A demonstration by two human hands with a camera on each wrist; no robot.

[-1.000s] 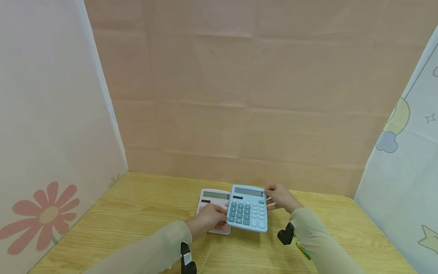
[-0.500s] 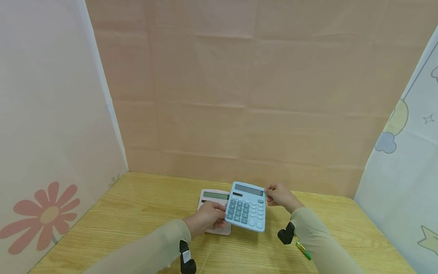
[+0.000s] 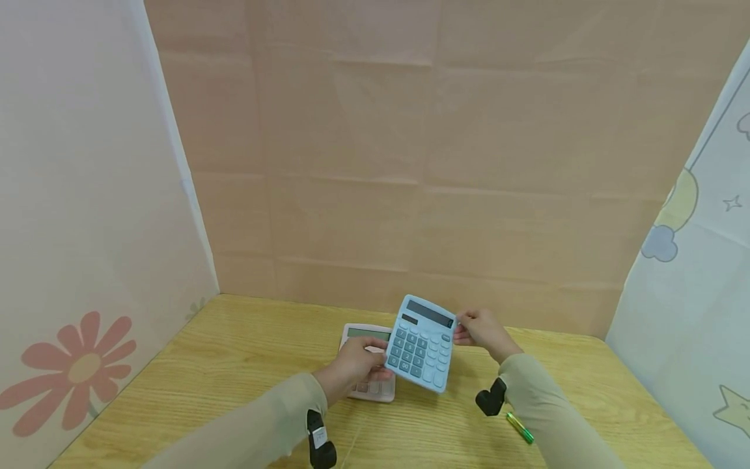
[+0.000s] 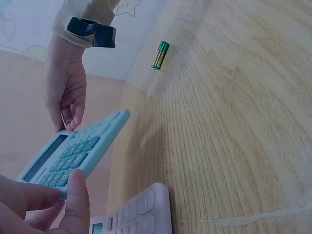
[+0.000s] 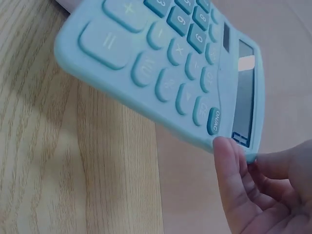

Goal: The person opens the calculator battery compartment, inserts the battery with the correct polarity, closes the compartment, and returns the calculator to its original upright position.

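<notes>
A light blue calculator is held tilted above the table, its display end higher and a 0 on its screen. My left hand pinches its lower left corner between thumb and fingers, as the left wrist view also shows. At the upper right corner, my right hand pinches the edge beside the display. Behind and below the left hand, a pale pink calculator lies flat on the table. The left hand and the blue calculator hide part of its keys.
A small green-and-gold cylinder, seemingly a battery, lies on the wood-grain table by the right forearm. A tan backdrop rises at the table's far edge, with printed sheets on both sides.
The blue calculator has risen and its display end tilts up more, turning slightly clockwise. Both hands keep their hold on it. The pink calculator has stayed in place.
</notes>
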